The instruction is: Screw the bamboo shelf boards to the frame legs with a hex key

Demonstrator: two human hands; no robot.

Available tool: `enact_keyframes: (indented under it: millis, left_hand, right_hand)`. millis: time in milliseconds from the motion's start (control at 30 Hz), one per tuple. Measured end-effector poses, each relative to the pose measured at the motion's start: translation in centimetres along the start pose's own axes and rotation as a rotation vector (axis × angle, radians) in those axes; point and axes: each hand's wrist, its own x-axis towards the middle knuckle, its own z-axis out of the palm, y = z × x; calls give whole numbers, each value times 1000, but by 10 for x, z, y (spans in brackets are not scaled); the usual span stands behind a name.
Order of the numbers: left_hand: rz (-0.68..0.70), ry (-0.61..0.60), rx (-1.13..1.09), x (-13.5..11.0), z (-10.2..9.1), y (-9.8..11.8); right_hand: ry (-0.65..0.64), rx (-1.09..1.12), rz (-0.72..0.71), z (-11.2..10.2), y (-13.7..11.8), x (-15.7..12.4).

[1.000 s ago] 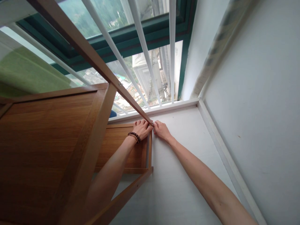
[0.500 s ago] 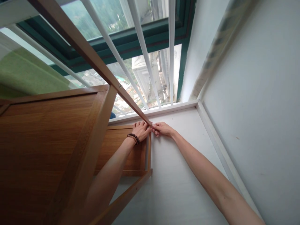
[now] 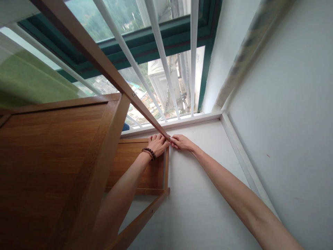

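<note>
A wooden rack with brown shelves stands before a barred window. Its pale upright post runs down to the bottom shelf. My left hand, with a dark bead bracelet on the wrist, rests curled on the far corner of that bottom shelf beside the foot of the post. My right hand reaches in from the right with its fingers pinched together at the same corner joint. What the fingers pinch is too small to make out.
White window bars and a green window frame fill the top. A white floor meets a white wall along a skirting strip on the right. The rack's lower rail crosses near my left arm.
My right hand has turned from lying flat beside the post to a pinch at the corner joint. My left hand has stayed on the shelf corner. The view shifted slightly.
</note>
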Motion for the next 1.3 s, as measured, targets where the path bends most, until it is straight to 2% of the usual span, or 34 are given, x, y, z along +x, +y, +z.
enact_keyframes:
  millis: [233,567,733,900,1167,1300]
  left_hand:
    - [29,-43,-16,3,-4,-3]
    - [36,-33,-5,1,-7,-2]
    - [42,-29,-12,2,-7,-3]
    - [54,-21,-25,1,-5,-4]
    - [62,-31,-39,-8,-6,-3]
    - [64,-32,-47,-10,-6,-3]
  right_hand:
    - [113,-55,-42,1,0,-5]
    - [189,203,181,21,4,3]
    - [209,255,159,19,5,-3]
    - [240,113,110,24,9,-13]
    - [330,-320,12,16,-5,-18]
    - [290,-426,45,20,-7,-20]
